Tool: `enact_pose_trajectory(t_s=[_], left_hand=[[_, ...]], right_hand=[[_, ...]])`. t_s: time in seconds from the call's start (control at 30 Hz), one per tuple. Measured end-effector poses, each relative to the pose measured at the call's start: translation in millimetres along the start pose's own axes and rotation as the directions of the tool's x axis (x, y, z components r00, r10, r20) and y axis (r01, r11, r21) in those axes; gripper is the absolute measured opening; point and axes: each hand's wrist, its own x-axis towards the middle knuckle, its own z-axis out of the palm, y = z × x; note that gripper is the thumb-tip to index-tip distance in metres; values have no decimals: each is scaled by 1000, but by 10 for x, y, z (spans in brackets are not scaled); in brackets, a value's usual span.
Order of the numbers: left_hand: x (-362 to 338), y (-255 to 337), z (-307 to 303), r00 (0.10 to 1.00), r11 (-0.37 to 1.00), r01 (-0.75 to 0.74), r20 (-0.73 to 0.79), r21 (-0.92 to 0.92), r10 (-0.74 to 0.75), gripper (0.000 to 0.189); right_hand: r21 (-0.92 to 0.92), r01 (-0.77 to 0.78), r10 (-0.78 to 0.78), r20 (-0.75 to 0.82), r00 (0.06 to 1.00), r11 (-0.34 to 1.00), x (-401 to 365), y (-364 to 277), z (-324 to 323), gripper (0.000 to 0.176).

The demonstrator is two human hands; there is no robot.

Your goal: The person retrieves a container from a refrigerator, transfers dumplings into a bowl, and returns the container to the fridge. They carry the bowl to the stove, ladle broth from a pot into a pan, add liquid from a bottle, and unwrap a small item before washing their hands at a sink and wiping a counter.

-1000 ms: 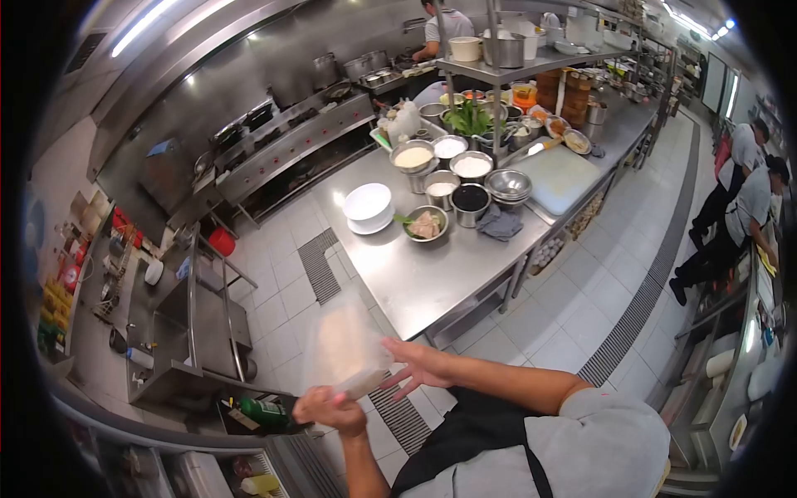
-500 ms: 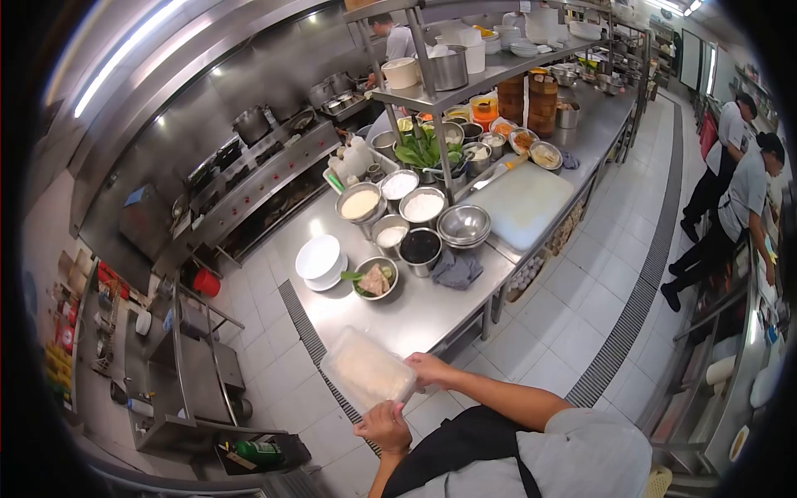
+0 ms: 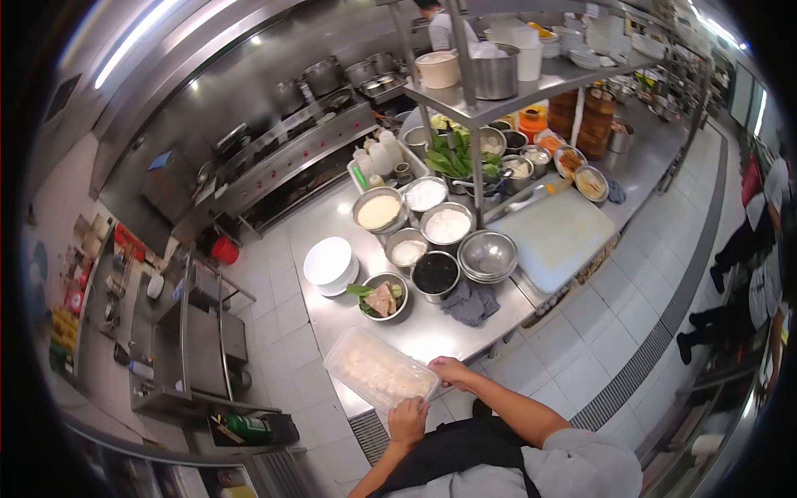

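Note:
A clear plastic container (image 3: pixel 378 371) with pale, lumpy food in it is held level at the near edge of the steel table. My left hand (image 3: pixel 408 422) grips its near side with curled fingers. At its right corner, my right hand (image 3: pixel 449 372) is closed on the rim. Just beyond the container sits a metal bowl (image 3: pixel 400 312) with a piece of pinkish meat (image 3: pixel 382 300) and green leaves. Beside that bowl are white bowls (image 3: pixel 330 264) in a stack and a metal pot of dark liquid (image 3: pixel 436 274).
Metal bowls of white powder (image 3: pixel 446 224) stand farther back, near nested steel bowls (image 3: pixel 487 253). A grey cloth (image 3: pixel 470 305) lies by the table edge. To the right is a white cutting board (image 3: pixel 552 232) with a knife behind it. A shelf post (image 3: pixel 476 166) rises there. Co-workers stand at right.
The container has come closer to the table and now overlaps its near corner, both hands still gripping it. The view has shifted, so the table looks nearer.

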Motion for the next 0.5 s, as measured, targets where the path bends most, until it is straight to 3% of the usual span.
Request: enact_pose_trajectory(t_s=[0.1,0.17,0.2,0.27,0.3,0.37,0.4,0.43,0.47,0.5], left_hand=[[59,-34,-8,999,996,-31,27,-87,34,23],[122,-47,-16,994,991,-33,95,-127,45,24],[149,-61,-35,995,991,-20,90,-132,32,24],[193,-62,-69,979,984,28,202,-175,8,23],[220,-65,-93,981,982,43,193,-185,-6,23],[261,-123,-160,975,962,15,217,-273,46,22],[260,-155,-168,977,962,21,210,-273,38,22],[279,-174,-151,979,958,2,196,-288,56,22],[291,-188,-133,980,953,-17,185,-302,76,22],[311,-211,-128,980,953,-16,183,-303,75,22]], right_hand=[[-145,-122,117,-44,992,982,-135,-124,-7,24],[66,-325,322,52,945,944,-120,-12,-124,32],[52,-331,328,51,943,942,-139,-4,-127,32],[230,-278,253,132,958,933,-188,14,-128,34],[211,-284,262,129,956,935,-173,39,-117,34],[96,-75,83,-83,993,993,-95,75,-50,38],[86,-75,82,-79,994,993,-112,43,-7,38],[-200,105,-150,-227,962,974,-142,2,3,38],[-486,225,-402,-296,867,844,-174,-33,12,39],[-547,350,-553,-263,791,761,-155,-29,38,35]])
